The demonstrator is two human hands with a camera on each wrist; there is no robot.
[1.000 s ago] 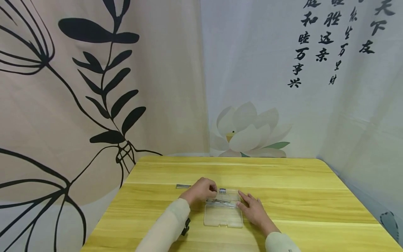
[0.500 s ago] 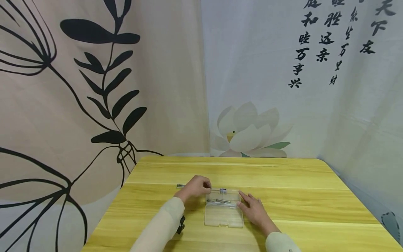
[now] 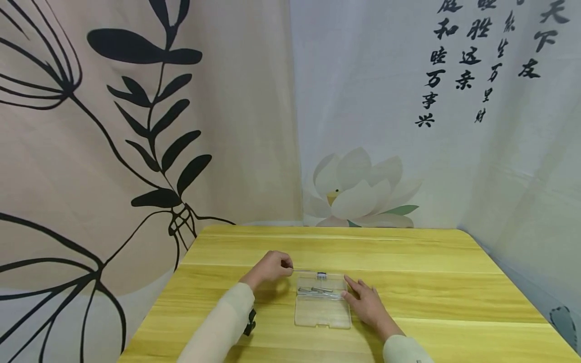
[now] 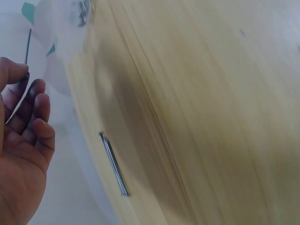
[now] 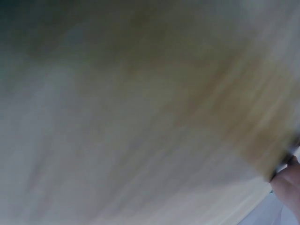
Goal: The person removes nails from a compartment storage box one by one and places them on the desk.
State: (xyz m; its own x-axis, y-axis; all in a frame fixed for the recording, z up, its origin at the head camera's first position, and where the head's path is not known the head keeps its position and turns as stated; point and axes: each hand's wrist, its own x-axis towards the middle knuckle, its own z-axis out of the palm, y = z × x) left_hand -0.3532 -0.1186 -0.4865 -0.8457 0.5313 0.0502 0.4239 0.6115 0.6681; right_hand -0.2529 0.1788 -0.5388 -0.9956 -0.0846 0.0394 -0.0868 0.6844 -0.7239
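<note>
- The left hand (image 4: 21, 154) fills the lower left corner, fingers curled, thumb and forefinger pinching a thin metal rod (image 4: 27, 47) that points upward.
- A bundle of thin metal rods (image 4: 114, 164) lies on the yellow wooden bench (image 4: 201, 103) — near its edge.
- The picture is blurred — a clear plastic shape (image 4: 70, 18) shows faintly at top left.

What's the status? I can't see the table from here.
Left hand pinches a thin metal rod. Right hand rests flat against the open clear case. More rods lie inside it. Nothing blocking.
</note>
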